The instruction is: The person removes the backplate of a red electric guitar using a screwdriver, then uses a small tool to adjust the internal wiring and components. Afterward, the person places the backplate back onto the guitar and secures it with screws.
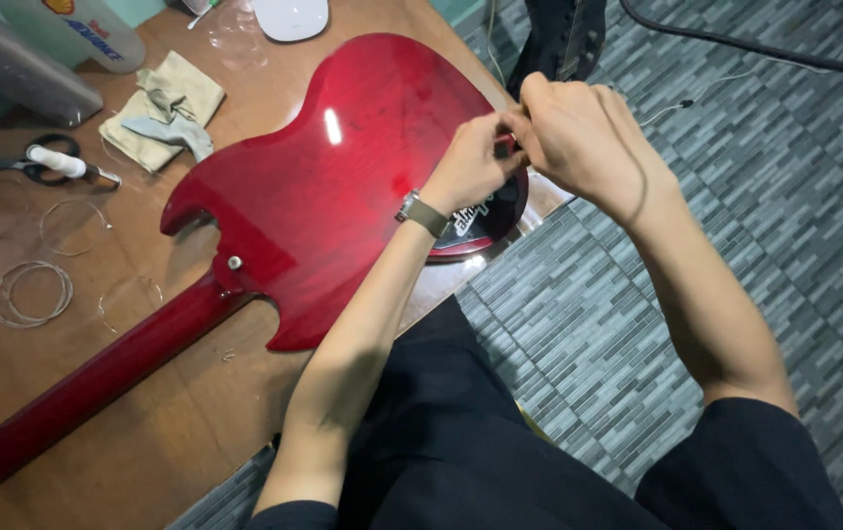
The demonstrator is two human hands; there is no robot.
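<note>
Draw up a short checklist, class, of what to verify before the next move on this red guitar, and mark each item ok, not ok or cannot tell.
1. Guitar body lies flat, back up, on the wooden table: ok.
2. Body fully supported: not ok, its lower end overhangs the table edge.
3. Left hand and right hand meet at the body's end: ok.
4. What the fingertips pinch: cannot tell, hidden.
5. Coiled strings lie clear of the hands: ok.
6. Scissors rest apart from the guitar: ok.

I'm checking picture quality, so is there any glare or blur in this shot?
Head view: a bright glare spot on the red guitar body; both hands, left hand and right hand, look slightly soft; the coiled strings stay sharp.
</note>
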